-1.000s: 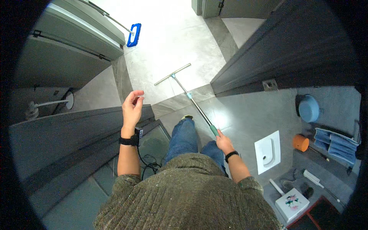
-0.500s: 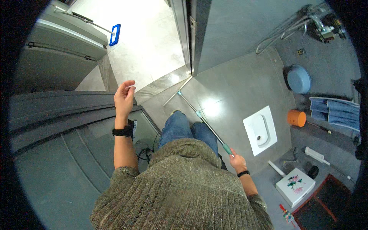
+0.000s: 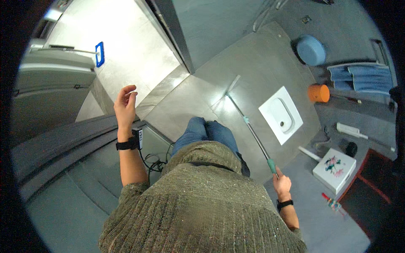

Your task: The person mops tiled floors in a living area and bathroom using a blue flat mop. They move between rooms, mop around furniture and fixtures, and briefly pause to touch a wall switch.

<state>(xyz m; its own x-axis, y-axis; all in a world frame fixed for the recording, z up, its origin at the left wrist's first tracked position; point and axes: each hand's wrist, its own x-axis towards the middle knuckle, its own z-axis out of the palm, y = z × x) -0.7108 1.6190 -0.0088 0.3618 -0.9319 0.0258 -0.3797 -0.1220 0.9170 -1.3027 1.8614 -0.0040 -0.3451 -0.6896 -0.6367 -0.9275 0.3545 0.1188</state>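
My right hand [image 3: 282,184] grips the green end of a long-handled floor squeegee [image 3: 258,141] with a metal pole and pale green joint. The squeegee's blade rests on the grey tiled floor, left of the white squat toilet [image 3: 294,113], beside a bright light reflection. My left hand [image 3: 125,107] is raised at the left, holding nothing, its fingers loosely curled and apart from the thumb. A dark band sits on each wrist.
A doorway with a raised sill [image 3: 162,95] opens at upper left; beyond it leans a blue flat mop [image 3: 99,55]. Along the right are a blue basin [image 3: 311,50], an orange bucket [image 3: 318,93], a blue towel [image 3: 365,78] and a white cistern box [image 3: 334,170]. Black cables [image 3: 155,162] lie by my left.
The squeegee's blade has swung right and away from the door edge toward the toilet. My right hand has moved right with the handle. My view has turned slightly; my left hand stays raised.
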